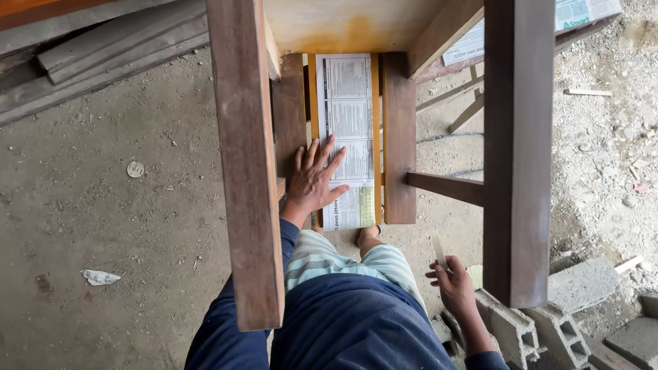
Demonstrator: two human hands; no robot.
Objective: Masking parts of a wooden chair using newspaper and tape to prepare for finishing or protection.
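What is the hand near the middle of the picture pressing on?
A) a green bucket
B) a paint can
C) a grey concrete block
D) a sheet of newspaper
D: the left hand lies flat, fingers spread, on the sheet of newspaper between the wooden boards.

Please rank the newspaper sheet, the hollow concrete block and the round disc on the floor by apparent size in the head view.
1. Newspaper sheet, under the left hand.
2. Hollow concrete block; part lies outside the frame, and nearness makes this rank unsure.
3. Round disc, clearly smallest.
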